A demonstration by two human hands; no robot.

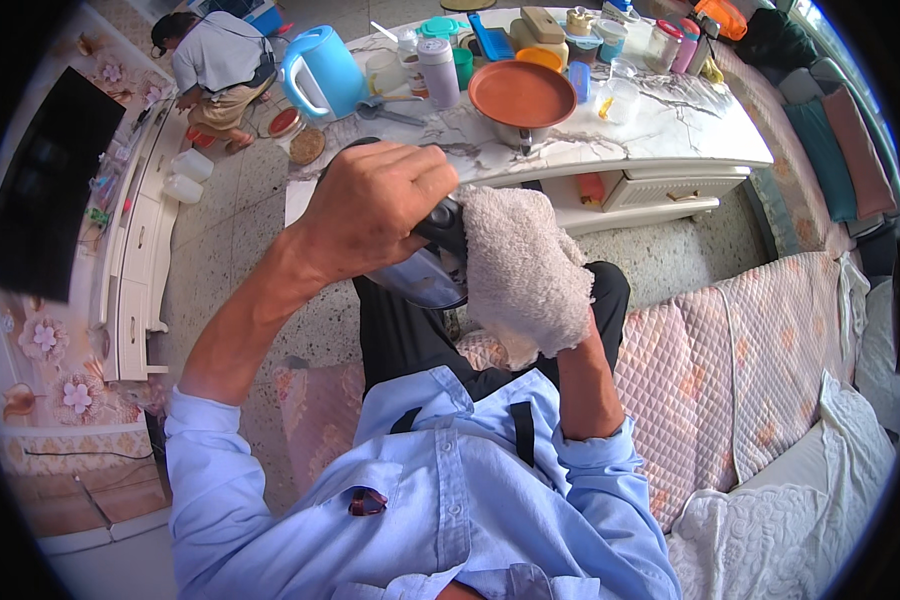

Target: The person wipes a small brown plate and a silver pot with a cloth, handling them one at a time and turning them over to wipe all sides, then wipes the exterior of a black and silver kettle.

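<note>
In front of my chest, my left hand is closed over the black handle of a dark, glossy vessel, perhaps a kettle or pot. The vessel is partly hidden by the hand and a cloth, so its exact kind is unclear. My right hand is mostly covered by a beige terry cloth, which presses against the vessel's right side. The fingers under the cloth are hidden. Beyond them, a brown-red round pan or lid rests on a metal vessel on the marble-patterned table.
A blue pitcher, a lilac tumbler and jars crowd the table. A jar with brown contents is near its left edge. Another person crouches by the white cabinet. A quilted sofa cover lies at right.
</note>
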